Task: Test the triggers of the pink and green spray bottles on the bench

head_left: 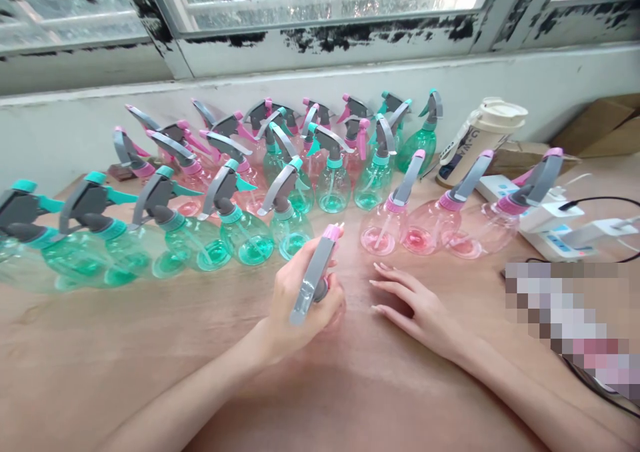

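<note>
My left hand [295, 292] is wrapped round a pink spray bottle [315, 279] with a grey head and a pink nozzle tip. Most of its clear pink body is hidden behind the fingers. To the right, my right hand [417, 305] hovers over or rests on the wooden table, fingers spread and holding nothing. Just beyond it stand three pink spray bottles [384, 229] in a row. A row of green spray bottles [247, 235] stretches away to the left of my left hand.
More pink and green spray bottles [333, 185] crowd the back near the wall. At the right are a cream lidded cup [480, 139], a cardboard box [600, 129], and a white power strip [550, 239] with plugs and cables. A blurred-out object [575, 325] lies at the right edge.
</note>
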Demonstrator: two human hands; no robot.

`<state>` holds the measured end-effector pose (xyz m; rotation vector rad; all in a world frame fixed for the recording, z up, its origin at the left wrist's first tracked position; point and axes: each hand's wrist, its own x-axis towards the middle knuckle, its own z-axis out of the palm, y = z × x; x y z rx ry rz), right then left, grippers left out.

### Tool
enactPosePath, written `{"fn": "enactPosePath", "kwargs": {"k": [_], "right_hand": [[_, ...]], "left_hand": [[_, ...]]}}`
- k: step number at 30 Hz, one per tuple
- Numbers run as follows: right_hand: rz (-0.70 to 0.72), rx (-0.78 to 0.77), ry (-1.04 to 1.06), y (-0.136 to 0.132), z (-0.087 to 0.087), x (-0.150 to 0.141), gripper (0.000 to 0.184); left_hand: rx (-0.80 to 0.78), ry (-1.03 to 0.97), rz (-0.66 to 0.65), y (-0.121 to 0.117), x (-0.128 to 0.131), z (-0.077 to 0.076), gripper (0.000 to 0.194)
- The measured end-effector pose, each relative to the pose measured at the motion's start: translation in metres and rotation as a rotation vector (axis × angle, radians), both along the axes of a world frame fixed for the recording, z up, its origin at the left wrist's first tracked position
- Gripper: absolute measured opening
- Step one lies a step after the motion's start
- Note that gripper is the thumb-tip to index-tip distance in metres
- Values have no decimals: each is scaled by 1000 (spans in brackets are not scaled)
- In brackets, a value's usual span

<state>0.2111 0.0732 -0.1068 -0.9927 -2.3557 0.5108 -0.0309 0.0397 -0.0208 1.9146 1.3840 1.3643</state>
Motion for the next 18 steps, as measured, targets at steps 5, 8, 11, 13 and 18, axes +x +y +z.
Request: {"fn": "enactPosePath", "kwargs": {"k": [5, 8, 11, 13, 18], "right_hand": [[-1, 20, -30, -3, 2, -2, 36], [13, 36, -44, -4, 3, -3, 39], [28, 55, -35, -5, 4, -4, 43], [35, 73, -28, -4, 5, -5, 46], [70, 97, -108, -2, 6, -8, 54]], "left_hand": [[-18, -21, -17, 0, 0, -2, 56], [-15, -14, -24, 0, -1, -3, 56], [-2, -16, -26, 0, -2, -3, 55], [3, -15, -17, 0, -1, -3, 54], [-5, 5, -22, 1, 0, -1, 52]]}}
